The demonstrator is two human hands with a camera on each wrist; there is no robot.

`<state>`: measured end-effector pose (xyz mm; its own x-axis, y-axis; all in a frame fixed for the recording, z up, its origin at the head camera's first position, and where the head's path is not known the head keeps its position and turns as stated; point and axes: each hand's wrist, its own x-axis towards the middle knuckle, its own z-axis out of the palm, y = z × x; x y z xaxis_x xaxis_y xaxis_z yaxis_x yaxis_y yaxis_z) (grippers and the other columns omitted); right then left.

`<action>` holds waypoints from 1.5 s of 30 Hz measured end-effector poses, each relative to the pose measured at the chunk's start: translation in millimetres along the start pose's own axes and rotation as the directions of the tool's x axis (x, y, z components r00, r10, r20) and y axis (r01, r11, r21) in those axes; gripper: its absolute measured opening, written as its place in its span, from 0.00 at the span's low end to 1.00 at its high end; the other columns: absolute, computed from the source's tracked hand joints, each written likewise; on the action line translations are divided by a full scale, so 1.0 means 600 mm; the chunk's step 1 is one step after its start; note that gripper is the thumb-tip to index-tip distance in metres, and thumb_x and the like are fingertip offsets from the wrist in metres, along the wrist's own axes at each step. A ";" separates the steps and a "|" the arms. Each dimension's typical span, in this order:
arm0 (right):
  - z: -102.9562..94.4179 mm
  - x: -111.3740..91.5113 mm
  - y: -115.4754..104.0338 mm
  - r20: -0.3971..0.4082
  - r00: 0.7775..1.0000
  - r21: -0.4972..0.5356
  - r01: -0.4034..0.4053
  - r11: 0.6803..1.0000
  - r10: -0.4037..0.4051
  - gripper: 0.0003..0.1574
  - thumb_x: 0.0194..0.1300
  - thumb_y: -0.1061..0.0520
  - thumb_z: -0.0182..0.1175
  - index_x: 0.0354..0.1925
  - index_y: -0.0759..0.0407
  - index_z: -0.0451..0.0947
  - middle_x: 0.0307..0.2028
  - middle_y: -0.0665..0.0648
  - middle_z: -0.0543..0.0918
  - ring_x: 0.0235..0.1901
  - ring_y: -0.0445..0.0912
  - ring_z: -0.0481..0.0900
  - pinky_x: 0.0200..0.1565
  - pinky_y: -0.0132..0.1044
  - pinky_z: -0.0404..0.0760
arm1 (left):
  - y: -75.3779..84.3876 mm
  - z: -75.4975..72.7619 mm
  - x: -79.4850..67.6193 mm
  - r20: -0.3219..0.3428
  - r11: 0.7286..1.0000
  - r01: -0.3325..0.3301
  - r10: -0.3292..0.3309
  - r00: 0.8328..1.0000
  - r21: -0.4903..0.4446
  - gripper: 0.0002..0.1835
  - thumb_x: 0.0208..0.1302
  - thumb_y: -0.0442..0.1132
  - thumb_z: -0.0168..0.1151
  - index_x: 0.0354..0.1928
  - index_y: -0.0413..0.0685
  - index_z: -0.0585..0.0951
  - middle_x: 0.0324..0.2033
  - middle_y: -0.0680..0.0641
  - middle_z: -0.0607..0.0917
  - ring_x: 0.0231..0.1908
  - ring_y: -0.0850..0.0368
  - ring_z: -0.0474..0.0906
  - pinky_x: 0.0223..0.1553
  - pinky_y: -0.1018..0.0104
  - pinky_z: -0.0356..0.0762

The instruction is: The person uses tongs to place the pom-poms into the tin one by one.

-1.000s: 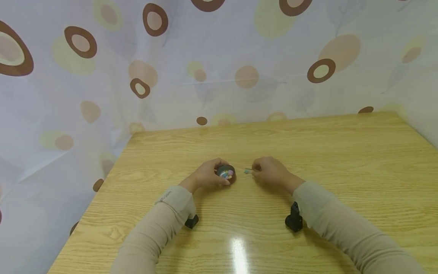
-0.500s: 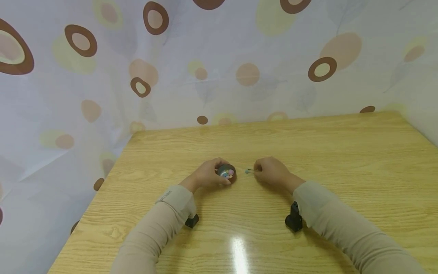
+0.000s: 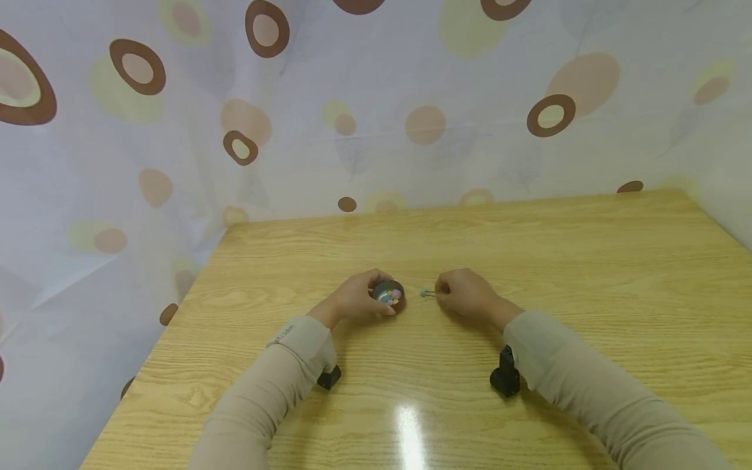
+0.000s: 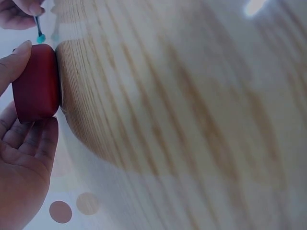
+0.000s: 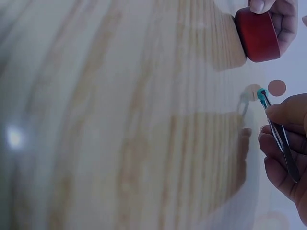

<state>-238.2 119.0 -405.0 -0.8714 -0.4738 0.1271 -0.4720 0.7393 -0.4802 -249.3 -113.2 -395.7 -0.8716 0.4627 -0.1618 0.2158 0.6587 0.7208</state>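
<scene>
In the head view my left hand point(image 3: 355, 297) grips a small round bowl point(image 3: 402, 303) from its left side, thumb at the near side and fingers at the far side. Several small coloured balls point(image 3: 391, 297) lie inside the bowl, in pink, yellow and blue. Its outer wall shows red in the left wrist view, where the bowl point(image 4: 38, 84) sits at the tabletop. My right hand point(image 3: 467, 294) pinches metal tweezers point(image 5: 284, 146), which point left toward the bowl. At their tips is a small teal ball point(image 5: 261, 94), apart from the bowl and close over the table.
The wooden table point(image 3: 294, 254) has a glossy top with a bright reflection near the front. Behind it and to the left hangs a pale curtain point(image 3: 376, 163) with brown and yellow ovals. Black wrist cameras point(image 3: 505, 373) sit under both sleeves.
The two arms of the tweezers appear closer together than a second ago, with the teal ball at their tips. My left hand and the bowl stay in place.
</scene>
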 end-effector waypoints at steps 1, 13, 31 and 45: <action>0.000 0.000 -0.001 -0.004 1.000 -0.001 0.002 1.000 -0.002 0.06 0.53 0.64 0.54 0.29 0.63 0.78 0.30 0.55 0.79 0.31 0.47 0.75 0.36 0.42 0.74 | 0.000 0.000 0.000 0.001 1.000 -0.001 0.001 1.000 0.001 0.29 0.43 0.43 0.69 0.50 0.50 0.69 0.46 0.50 0.72 0.48 0.53 0.67 0.45 0.64 0.68; -0.015 -0.002 -0.022 -0.067 0.997 0.036 0.032 0.999 -0.029 0.05 0.54 0.63 0.56 0.31 0.63 0.78 0.29 0.55 0.80 0.26 0.43 0.74 0.32 0.39 0.75 | 0.002 0.000 -0.001 -0.007 1.000 0.004 -0.004 1.000 -0.016 0.28 0.43 0.41 0.69 0.49 0.51 0.70 0.44 0.50 0.73 0.45 0.55 0.68 0.45 0.63 0.67; -0.004 0.012 -0.058 -0.065 0.994 0.147 0.100 0.984 -0.091 0.05 0.54 0.63 0.57 0.30 0.63 0.78 0.28 0.53 0.80 0.27 0.42 0.75 0.32 0.35 0.75 | 0.001 0.000 0.000 0.009 0.999 0.002 -0.002 1.000 -0.036 0.28 0.44 0.41 0.69 0.49 0.50 0.70 0.45 0.51 0.72 0.46 0.55 0.67 0.45 0.64 0.68; 0.004 0.031 -0.066 -0.030 0.995 0.135 0.103 0.985 -0.100 0.07 0.53 0.64 0.56 0.32 0.64 0.78 0.29 0.54 0.80 0.26 0.42 0.73 0.32 0.36 0.75 | 0.002 -0.002 0.003 0.006 0.999 -0.024 0.024 1.000 -0.045 0.29 0.43 0.40 0.69 0.50 0.48 0.69 0.44 0.50 0.73 0.46 0.53 0.69 0.44 0.65 0.70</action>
<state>-235.4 79.9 -385.6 -0.8236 -0.5305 0.2007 -0.5370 0.6153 -0.5772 -250.8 -112.2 -394.3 -0.8635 0.4821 -0.1481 0.2168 0.6200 0.7541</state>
